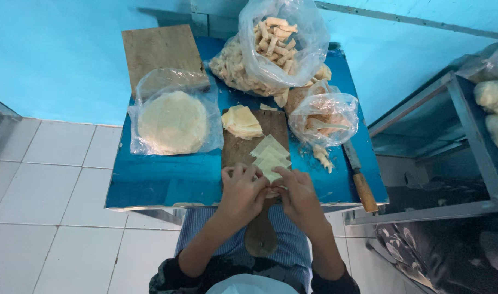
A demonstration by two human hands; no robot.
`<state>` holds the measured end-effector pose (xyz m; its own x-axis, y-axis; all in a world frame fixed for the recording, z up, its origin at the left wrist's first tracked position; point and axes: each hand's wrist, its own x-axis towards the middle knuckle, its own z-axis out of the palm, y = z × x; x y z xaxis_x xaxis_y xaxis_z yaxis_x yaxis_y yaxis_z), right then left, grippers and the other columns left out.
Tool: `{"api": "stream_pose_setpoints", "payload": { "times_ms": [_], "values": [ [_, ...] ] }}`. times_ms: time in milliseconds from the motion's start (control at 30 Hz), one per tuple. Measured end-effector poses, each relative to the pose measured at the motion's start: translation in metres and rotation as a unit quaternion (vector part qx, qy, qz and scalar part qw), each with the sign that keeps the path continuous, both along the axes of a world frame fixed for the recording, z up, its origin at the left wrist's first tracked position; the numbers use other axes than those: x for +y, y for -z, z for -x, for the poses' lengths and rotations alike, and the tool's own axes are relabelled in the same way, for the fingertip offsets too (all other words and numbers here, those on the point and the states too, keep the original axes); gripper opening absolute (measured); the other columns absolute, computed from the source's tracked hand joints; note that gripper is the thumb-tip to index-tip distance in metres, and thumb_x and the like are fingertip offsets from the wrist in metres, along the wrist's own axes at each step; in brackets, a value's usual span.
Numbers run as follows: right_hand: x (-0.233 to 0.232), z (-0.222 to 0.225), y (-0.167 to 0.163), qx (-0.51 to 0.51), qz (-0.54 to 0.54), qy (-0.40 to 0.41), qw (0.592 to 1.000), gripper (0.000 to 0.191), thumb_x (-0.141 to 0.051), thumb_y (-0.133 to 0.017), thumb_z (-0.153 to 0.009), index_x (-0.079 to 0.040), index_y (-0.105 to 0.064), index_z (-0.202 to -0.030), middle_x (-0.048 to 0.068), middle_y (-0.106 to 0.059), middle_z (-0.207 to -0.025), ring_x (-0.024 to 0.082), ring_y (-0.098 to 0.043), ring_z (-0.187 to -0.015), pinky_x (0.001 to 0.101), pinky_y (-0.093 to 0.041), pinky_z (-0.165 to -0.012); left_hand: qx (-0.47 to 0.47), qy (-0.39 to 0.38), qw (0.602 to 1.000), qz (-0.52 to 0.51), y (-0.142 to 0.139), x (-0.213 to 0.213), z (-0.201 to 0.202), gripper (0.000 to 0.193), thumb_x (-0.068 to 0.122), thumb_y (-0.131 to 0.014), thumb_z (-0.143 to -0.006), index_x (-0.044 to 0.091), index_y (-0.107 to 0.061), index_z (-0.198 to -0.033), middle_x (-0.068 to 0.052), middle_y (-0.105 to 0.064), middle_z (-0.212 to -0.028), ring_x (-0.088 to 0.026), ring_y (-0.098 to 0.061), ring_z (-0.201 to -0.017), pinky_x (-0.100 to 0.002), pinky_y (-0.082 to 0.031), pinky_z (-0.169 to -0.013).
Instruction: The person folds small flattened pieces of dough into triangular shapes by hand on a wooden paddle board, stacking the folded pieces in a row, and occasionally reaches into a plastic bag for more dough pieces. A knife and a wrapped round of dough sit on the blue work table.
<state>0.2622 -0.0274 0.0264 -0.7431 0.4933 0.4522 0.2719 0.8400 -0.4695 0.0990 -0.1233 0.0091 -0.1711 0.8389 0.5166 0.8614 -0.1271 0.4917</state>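
blue desk (167,179), viewed from above. far left corner: a bare wooden board (160,50), and in front of it a clear bag of flat round dough sheets (173,121), well apart from the hands. centre: a long wooden paddle board (243,149) runs from mid-desk toward the person, its handle overhanging the near edge. on it, a stack of pale square wrappers (241,122) at the far end and a fanned few wrappers (270,152) just beyond the fingertips. left hand (241,193) and right hand (297,195) meet at the board's near end, fingers curled together around a small dough piece (272,191); it is mostly hidden, so its long axis cannot be told. both hands are equally near it. further back, a large bag of rolled pastries (276,41); right of the board a smaller bag (324,118) with a spoon inside. a knife (360,179) lies along the right edge, near the right hand. open room lies left of the board.
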Motion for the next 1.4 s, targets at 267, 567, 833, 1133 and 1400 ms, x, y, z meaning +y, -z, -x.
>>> {"api": "stream_pose_setpoints", "payload": {
  "times_ms": [267,567,833,1133,1400],
  "values": [
    [-0.012,-0.001,0.013,0.059,-0.098,0.032,0.993,0.049,0.002,-0.077,-0.077,-0.007,-0.062,-0.123,0.008,-0.068,-0.102,0.028,-0.064,-0.099,0.0447,-0.046,-0.089,0.006,-0.032,0.999,-0.007,-0.006,-0.001,-0.004,0.005,0.017,-0.076,-0.079,0.015,-0.073,-0.082,-0.005,-0.058,-0.102,-0.029,-0.054,-0.106,-0.058,-0.031,-0.094],
    [-0.011,0.002,0.016,0.050,-0.079,0.039,0.995,0.054,0.002,-0.075,-0.078,-0.004,-0.060,-0.129,0.010,-0.069,-0.106,0.030,-0.062,-0.101,0.0461,-0.045,-0.093,0.037,-0.043,0.998,-0.027,-0.006,-0.004,-0.005,0.010,0.018,-0.075,-0.082,0.012,-0.074,-0.090,-0.007,-0.059,-0.112,-0.030,-0.054,-0.110,-0.061,-0.030,-0.098],
    [-0.015,0.009,0.019,0.056,-0.072,0.082,0.992,0.049,0.003,-0.075,-0.083,-0.007,-0.062,-0.129,0.008,-0.070,-0.106,0.030,-0.061,-0.105,0.0447,-0.046,-0.095,0.012,-0.035,0.998,-0.051,-0.004,-0.003,-0.005,0.013,0.016,-0.074,-0.082,0.010,-0.073,-0.094,-0.006,-0.060,-0.115,-0.029,-0.055,-0.112,-0.063,-0.031,-0.100],
    [-0.019,0.007,0.016,0.054,-0.138,0.086,0.985,0.052,0.003,-0.074,-0.081,-0.005,-0.062,-0.131,0.008,-0.071,-0.105,0.028,-0.063,-0.103,0.0469,-0.042,-0.095,0.058,-0.076,0.994,-0.046,0.008,0.007,-0.006,0.015,0.017,-0.072,-0.085,0.013,-0.073,-0.100,-0.005,-0.061,-0.116,-0.028,-0.056,-0.113,-0.062,-0.032,-0.103],
    [0.002,0.021,0.009,0.062,-0.111,0.135,0.983,0.049,-0.003,-0.078,-0.082,-0.006,-0.062,-0.128,0.009,-0.075,-0.097,0.029,-0.064,-0.096,0.0437,-0.043,-0.091,-0.019,-0.100,0.993,-0.053,0.002,0.005,0.002,0.060,0.021,-0.073,-0.085,0.015,-0.057,-0.143,-0.010,-0.057,-0.126,-0.029,-0.055,-0.115,-0.054,-0.030,-0.105]
  ]
}}
